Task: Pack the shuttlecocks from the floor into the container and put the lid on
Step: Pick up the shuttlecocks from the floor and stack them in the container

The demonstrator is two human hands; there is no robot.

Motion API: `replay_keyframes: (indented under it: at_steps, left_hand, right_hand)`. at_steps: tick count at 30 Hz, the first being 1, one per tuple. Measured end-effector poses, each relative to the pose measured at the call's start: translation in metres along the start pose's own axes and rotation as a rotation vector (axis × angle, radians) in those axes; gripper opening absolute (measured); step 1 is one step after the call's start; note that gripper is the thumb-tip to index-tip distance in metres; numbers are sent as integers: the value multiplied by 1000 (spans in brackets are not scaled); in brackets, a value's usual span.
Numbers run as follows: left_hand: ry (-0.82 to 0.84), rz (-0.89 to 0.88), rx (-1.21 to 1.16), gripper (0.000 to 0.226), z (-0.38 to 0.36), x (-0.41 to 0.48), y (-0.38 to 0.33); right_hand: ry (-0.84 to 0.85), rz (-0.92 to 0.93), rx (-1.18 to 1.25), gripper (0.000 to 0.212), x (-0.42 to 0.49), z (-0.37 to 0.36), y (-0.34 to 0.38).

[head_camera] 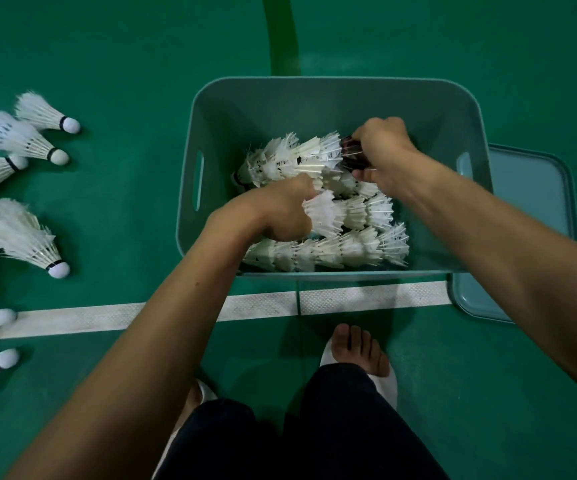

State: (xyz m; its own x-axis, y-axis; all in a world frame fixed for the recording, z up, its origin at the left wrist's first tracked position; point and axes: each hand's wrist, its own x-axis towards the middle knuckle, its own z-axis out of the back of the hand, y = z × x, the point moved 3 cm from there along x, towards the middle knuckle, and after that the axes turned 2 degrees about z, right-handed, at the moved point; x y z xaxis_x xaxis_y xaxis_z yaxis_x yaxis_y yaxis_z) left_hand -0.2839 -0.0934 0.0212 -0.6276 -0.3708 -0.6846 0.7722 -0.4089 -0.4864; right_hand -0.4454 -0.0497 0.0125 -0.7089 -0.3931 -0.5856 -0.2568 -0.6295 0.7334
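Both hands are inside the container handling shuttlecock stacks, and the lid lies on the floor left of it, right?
No: the head view shows the lid on the floor right of the container. The left hand and right hand are inside, handling shuttlecock stacks.

Floor (124, 64) deep green, with a paler green stripe (280, 36) running to its far edge and a white line (366, 299) with a fine embossed diamond texture crossing it near the feet. Container (315, 88) and lid (540, 188) same muted teal; loose shuttlecocks (34, 140) along the floor's left edge have white feathers and white cork tips ringed by a black band, packed shuttlecocks (332, 251) white too, one dark red piece (351, 150) at the stacks' far right. Trousers (332, 427) black, slippers (384, 382) white.
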Motion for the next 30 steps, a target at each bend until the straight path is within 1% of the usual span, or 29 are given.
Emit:
replay_keyframes:
  at_steps: [3,5,6,7,8,9,10,11,12,14,15,16,17,19,21,22,23,25,26,27,28,30]
  left_hand:
    - [-29,-57,-34,57,3,4,-1]
    - [-64,-104,-52,55,4,4,-6]
    - [-80,-121,-61,55,4,4,-8]
    - [-96,-130,-72,55,4,4,-9]
    - [-111,-138,-87,54,3,3,-10]
    - [-134,-150,-102,54,2,2,-11]
    - [-162,-167,-119,52,0,1,-13]
    - [-195,-185,-142,48,-2,1,-15]
    - [-230,-202,-167,44,-4,2,-17]
    - [-300,-228,-218,35,-7,1,-21]
    - [-324,-249,-250,30,-8,1,-23]
    - [-342,-274,-288,28,-10,1,-25]
    - [-358,-296,-326,28,-11,1,-27]
    - [-393,-313,-386,32,-10,0,-29]
    - [-455,-322,-409,34,-6,-2,-31]
    - [-515,-325,-380,32,-2,-4,-31]
    - [-598,-323,-300,28,1,-6,-30]
    - [-776,-276,-50,24,7,-13,-29]
    - [-831,-217,35,26,10,-15,-28]
    - [-844,-140,75,31,12,-16,-26]
    - [-821,-50,88,36,14,-16,-24]
    - [-706,123,90,47,15,-17,-20]
  right_hand:
    - [76,-41,7,18,-5,7,2]
    - [116,-53,13,19,-7,15,1]
    - [92,-31,10,22,-7,20,1]
    - [21,20,2,22,-10,26,2]
    - [-62,87,-11,16,-14,33,3]
    - [-147,167,-32,14,-23,41,4]
    - [-212,248,-67,23,-32,48,3]
    - [-228,323,-115,26,-44,52,2]
    - [-195,382,-160,23,-55,54,1]
    - [-21,424,-241,13,-73,49,-3]
    - [59,436,-256,12,-77,45,-6]
    - [97,466,-275,15,-79,42,-8]
    - [86,508,-304,20,-78,41,-10]
    - [-19,577,-336,29,-73,44,-11]
    - [-153,616,-411,32,-71,53,-4]
    - [-237,635,-462,34,-72,60,1]
    - [-329,653,-514,35,-73,67,7]
    - [-465,654,-659,35,-75,77,19]
    - [-494,635,-750,30,-74,76,24]
    - [-493,608,-827,24,-72,73,26]
    - [-481,585,-864,20,-70,69,26]
    - [-465,571,-840,18,-61,59,25]
